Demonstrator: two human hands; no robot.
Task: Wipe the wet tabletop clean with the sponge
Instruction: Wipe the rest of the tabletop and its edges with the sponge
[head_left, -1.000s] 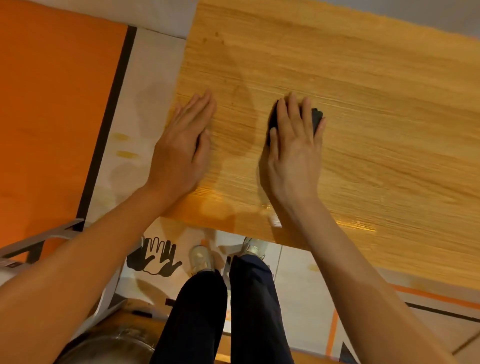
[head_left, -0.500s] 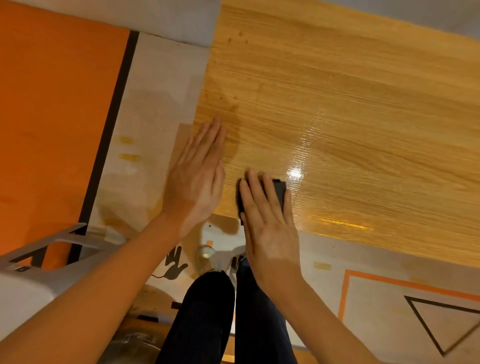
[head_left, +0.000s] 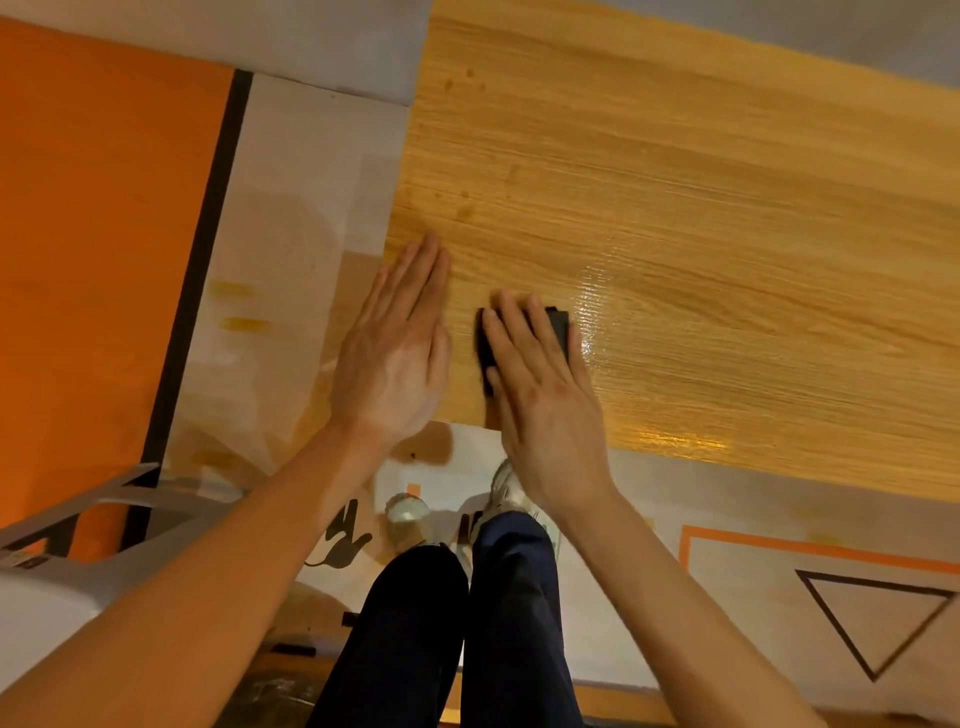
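Note:
A wooden tabletop (head_left: 701, 218) fills the upper right of the head view, with a glossy wet patch (head_left: 597, 306) near its front-left corner. A dark sponge (head_left: 558, 325) lies flat on that corner, mostly hidden under my right hand (head_left: 540, 395), which presses it down with straight fingers. My left hand (head_left: 397, 348) rests flat with fingers together on the table's left edge, just left of the sponge. Small dark spots (head_left: 465, 205) dot the wood further back on the left side.
An orange floor panel (head_left: 98, 260) with a black stripe lies left of the table. A white chair part (head_left: 78, 561) sits at lower left. My legs and shoes (head_left: 467, 597) stand at the table's front edge. A floor triangle marking (head_left: 878, 618) is at lower right.
My right hand has drawn the sponge from further back on the table toward the front-left corner over the last second. My left hand has stayed flat at the left edge.

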